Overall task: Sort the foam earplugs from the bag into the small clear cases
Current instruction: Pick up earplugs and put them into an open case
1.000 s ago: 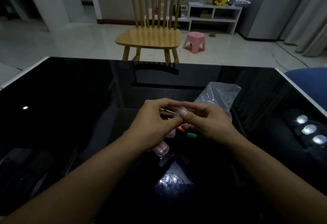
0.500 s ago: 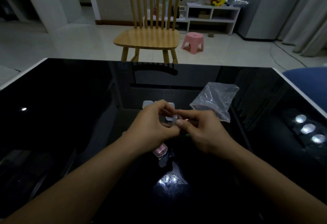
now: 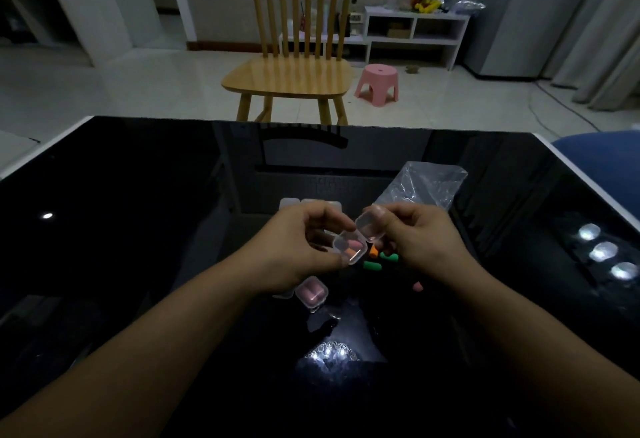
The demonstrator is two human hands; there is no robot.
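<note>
The small clear case (image 3: 349, 246), pressed shut between both hands half a second ago, now stands open — left hand (image 3: 304, 247) pinching its base, pink earplug inside, right hand (image 3: 420, 242) pinching the lid. It seems ready for another plug. Just below the grip, loose earplugs (image 3: 372, 265) lie on the worktop (image 3: 138, 229); a filled case (image 3: 311, 292) sits nearer, the bag (image 3: 426, 184) beyond — nothing blocks.

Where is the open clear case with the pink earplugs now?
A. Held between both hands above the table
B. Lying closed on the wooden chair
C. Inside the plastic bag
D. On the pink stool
A: the open clear case is gripped by the left hand and right hand over the black table.
</note>
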